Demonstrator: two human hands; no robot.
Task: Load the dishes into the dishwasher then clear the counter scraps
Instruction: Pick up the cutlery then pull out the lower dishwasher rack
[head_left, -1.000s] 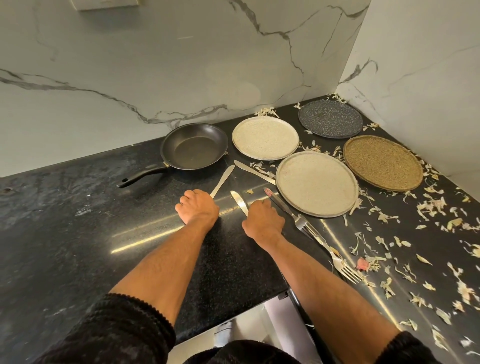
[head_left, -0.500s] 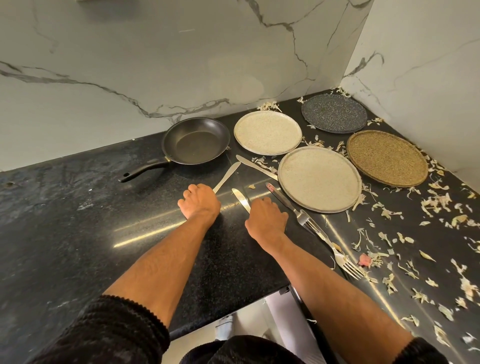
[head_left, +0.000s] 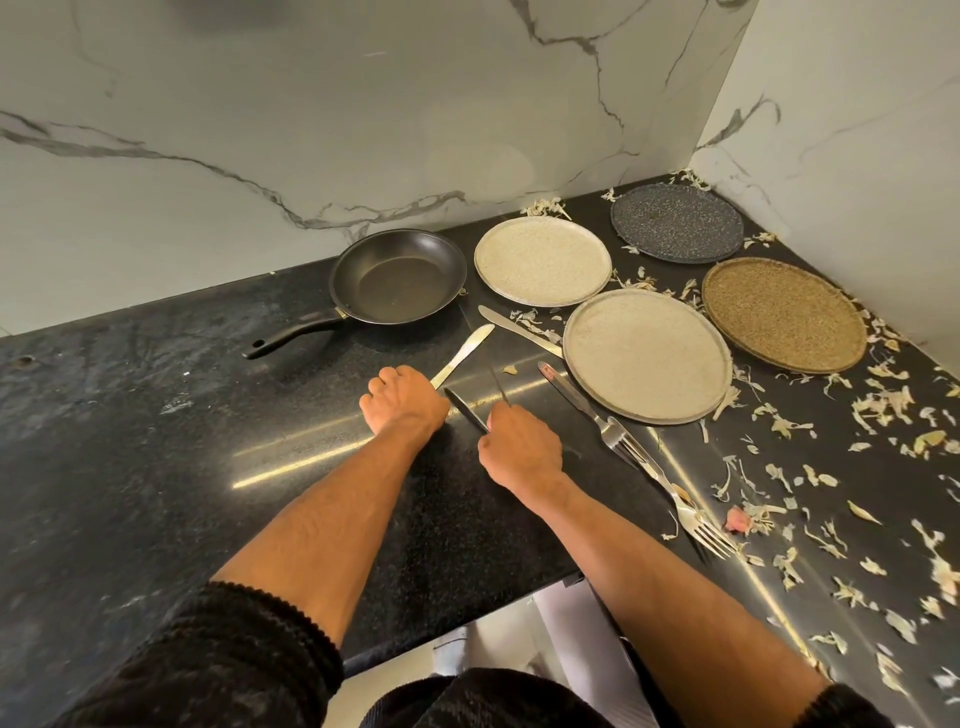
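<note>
Head view: both hands, left and right, each grip a knife.

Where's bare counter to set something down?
Free: the dark stretch left of the left hand, in front of the pan. Crowded: plates fill the back-right corner, scraps litter the right, knives and forks lie between.

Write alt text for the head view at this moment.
A person's left hand and right hand each grip a table knife on a black counter. Beyond lie a frying pan, four plates, more cutlery, and pale scraps at right.
</note>
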